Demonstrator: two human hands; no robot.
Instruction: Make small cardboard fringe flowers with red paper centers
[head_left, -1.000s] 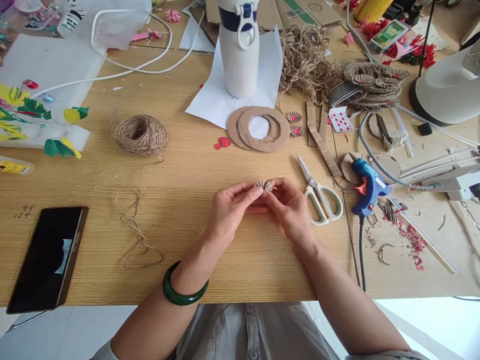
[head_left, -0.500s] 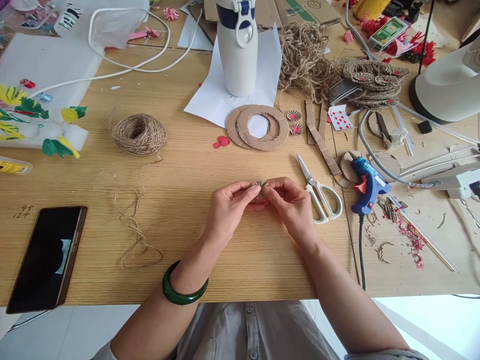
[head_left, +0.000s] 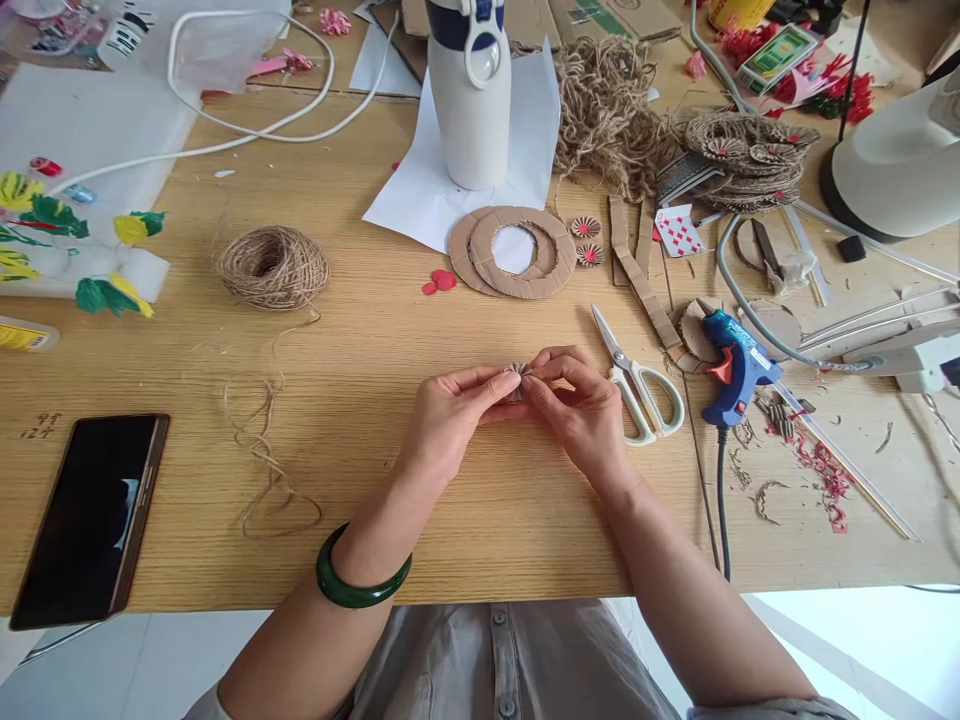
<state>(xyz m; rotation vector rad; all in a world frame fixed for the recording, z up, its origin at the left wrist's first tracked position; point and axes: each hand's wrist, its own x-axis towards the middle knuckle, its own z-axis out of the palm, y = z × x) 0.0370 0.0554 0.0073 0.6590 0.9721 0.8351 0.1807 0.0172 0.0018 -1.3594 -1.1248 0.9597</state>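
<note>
Against the frame half a second earlier, almost no change in the grip, only the pleated cardboard rosette (head_left: 516,380) sitting slightly lower and further left in view, along with everything else on the worktop (head_left: 525,520). Far left of the rosette, one dark smartphone (head_left: 90,520) lying flat, with one loose tangle of jute twine (head_left: 262,450) next along and one ball of jute twine (head_left: 274,267) above that tangle. Just left of the rosette, the left hand (head_left: 457,410), one green bangle (head_left: 364,567) on its wrist, thumb and fingers pinching the rosette's left edge. Just right of the rosette, the right hand (head_left: 574,410), thumb and fingertips pinching the opposite edge, both hands close together and not spread. Straight above the rosette, two overlapping cardboard rings (head_left: 514,252) and, further up, one white-and-navy insulated bottle (head_left: 469,100) on a sheet of white paper (head_left: 405,190). Up and to the right of the rosette, two small rosettes with red centres (head_left: 586,228), side by side with the rings. Further right of the rosette, one pair of white-handled scissors (head_left: 637,385), one playing card (head_left: 679,232), and one blue hot glue gun (head_left: 739,365).
</note>
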